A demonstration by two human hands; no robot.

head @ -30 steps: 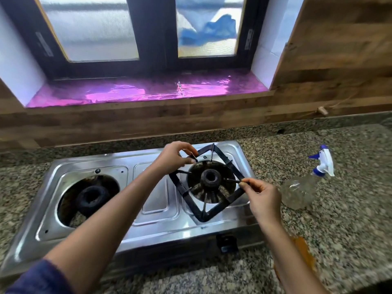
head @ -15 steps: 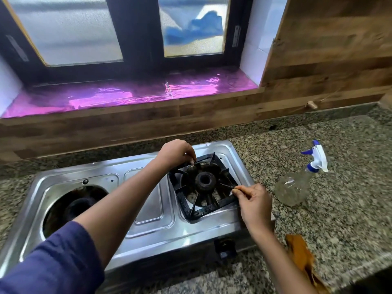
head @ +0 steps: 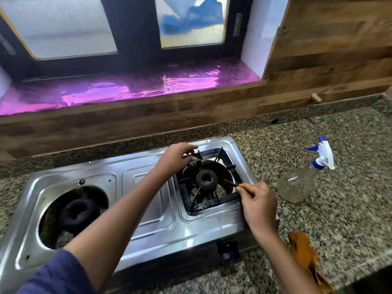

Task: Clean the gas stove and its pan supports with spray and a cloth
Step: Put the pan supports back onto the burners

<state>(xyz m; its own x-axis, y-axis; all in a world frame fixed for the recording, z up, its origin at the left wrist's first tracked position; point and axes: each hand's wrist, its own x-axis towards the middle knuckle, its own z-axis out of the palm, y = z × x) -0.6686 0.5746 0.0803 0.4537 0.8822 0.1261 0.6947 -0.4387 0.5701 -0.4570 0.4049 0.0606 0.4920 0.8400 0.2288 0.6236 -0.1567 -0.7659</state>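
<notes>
**Head camera: both hands on the right pan support**

The steel gas stove (head: 157,211) sits on a speckled granite counter (head: 350,219), its back edge near the wood-panelled wall and its front edge just short of the counter's front. The black pan support (head: 209,198) lies square over the right burner (head: 206,179). The left hand (head: 176,159) pinches the support's far-left corner between thumb and fingertips; the right hand (head: 257,205) is curled, thumb and forefinger closed on the tip of the prong at its near-right side. The left burner (head: 77,213) is bare, with no support over it.

Right of the stove there is open counter. A clear spray bottle (head: 297,183) with a white and blue trigger lies tilted there, just beside the stove's right edge; whether it holds liquid cannot be told. An orange cloth (head: 305,255) lies crumpled at the counter's front edge, beside the right forearm.
</notes>
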